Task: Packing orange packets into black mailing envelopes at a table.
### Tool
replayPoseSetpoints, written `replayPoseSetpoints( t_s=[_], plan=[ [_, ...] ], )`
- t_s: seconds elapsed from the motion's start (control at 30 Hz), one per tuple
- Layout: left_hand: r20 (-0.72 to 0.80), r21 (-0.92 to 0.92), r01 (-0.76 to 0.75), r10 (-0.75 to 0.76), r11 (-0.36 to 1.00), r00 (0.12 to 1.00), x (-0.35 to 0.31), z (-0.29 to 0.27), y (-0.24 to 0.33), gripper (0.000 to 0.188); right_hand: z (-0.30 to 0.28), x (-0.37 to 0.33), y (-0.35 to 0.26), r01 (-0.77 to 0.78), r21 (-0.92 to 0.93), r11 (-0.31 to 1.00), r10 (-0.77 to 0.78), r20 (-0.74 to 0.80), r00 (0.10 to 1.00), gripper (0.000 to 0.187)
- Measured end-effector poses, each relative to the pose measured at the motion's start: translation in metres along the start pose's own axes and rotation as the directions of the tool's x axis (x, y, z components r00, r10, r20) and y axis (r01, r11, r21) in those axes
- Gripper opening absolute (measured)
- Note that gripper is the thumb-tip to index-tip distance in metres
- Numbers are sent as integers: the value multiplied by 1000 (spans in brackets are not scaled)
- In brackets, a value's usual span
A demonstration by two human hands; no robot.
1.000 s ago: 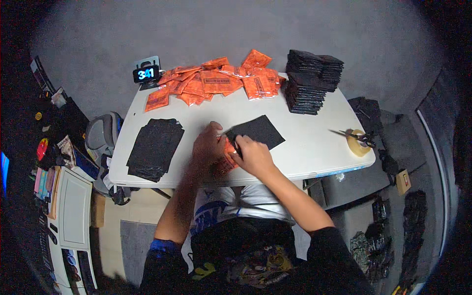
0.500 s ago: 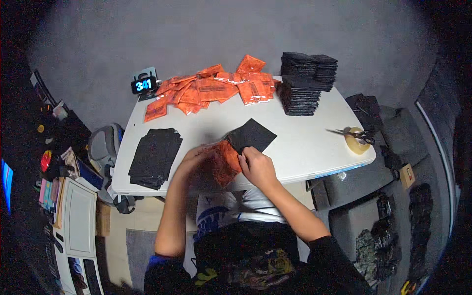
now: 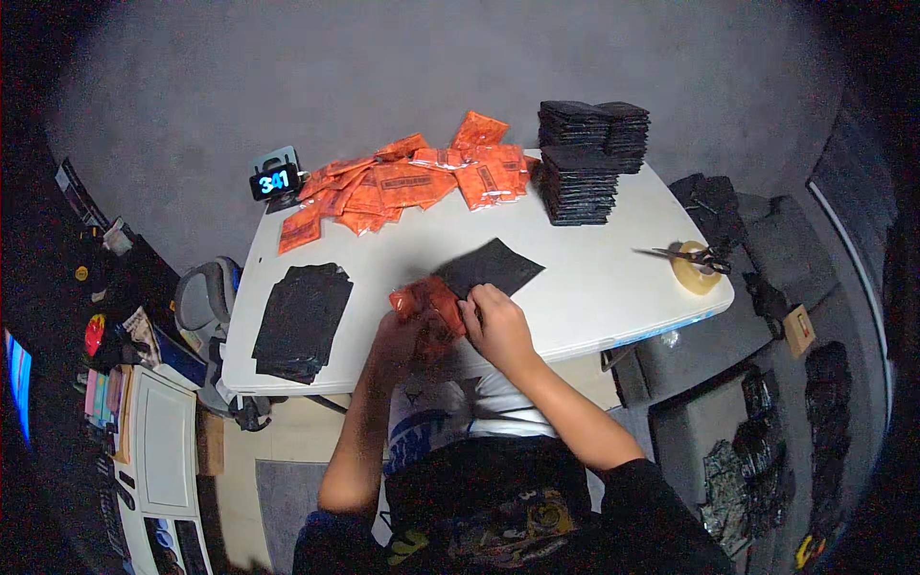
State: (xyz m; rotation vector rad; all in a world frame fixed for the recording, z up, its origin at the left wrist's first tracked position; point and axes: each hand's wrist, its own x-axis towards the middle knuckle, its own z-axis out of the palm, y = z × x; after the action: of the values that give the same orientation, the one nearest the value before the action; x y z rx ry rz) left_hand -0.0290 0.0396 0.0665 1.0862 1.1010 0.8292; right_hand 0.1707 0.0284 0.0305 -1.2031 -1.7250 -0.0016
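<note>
At the near edge of the table, my right hand (image 3: 498, 326) pinches the near edge of a flat black plastic bag (image 3: 495, 265), its fingers closed. An orange packet in clear film (image 3: 431, 305) lies between my hands, against the bag's left end. My left hand (image 3: 388, 337) is at the packet's left side and seems to grip it; its fingers are smeared by motion. Whether part of the packet is inside the bag is hidden. To the left lies a stack of flat black bags (image 3: 303, 319), with neither hand on it.
Orange packets (image 3: 407, 182) are heaped along the far side of the white table (image 3: 393, 247). Stacked black parcels (image 3: 578, 182) stand beside them. A lit phone (image 3: 275, 181) rests at far left. Scissors (image 3: 704, 257) lie on a tape roll (image 3: 692, 278) at right. A grey sofa (image 3: 695, 345) adjoins.
My left hand has moved right and down with the orange packet, which has bunched up. The black bag has turned slightly; my right hand keeps its grip.
</note>
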Motion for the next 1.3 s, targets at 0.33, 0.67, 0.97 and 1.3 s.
replayPoseSetpoints(
  t_s=[0.33, 0.67, 0.97, 1.3],
  plan=[
    [-149, -276, -302, 270, 913, 951, 33, 12, -32, 34, -1, 2, -17, -69, 16, 997, 68, 61, 996, 18],
    [-34, 126, -547, 554, 828, 832, 60, -11, -65, 40, -8, 20, -24, -91, 47, 995, 88, 61, 994, 21],
    [-62, 492, -519, 623, 699, 780, 36, 2, -37, 40, -12, 54, -14, -80, -26, 996, 81, 45, 996, 14],
    [-156, -180, -451, 428, 874, 890, 41, 9, -37, 32, 2, 44, -31, 8, 85, 996, -15, 80, 997, 14]
  ],
)
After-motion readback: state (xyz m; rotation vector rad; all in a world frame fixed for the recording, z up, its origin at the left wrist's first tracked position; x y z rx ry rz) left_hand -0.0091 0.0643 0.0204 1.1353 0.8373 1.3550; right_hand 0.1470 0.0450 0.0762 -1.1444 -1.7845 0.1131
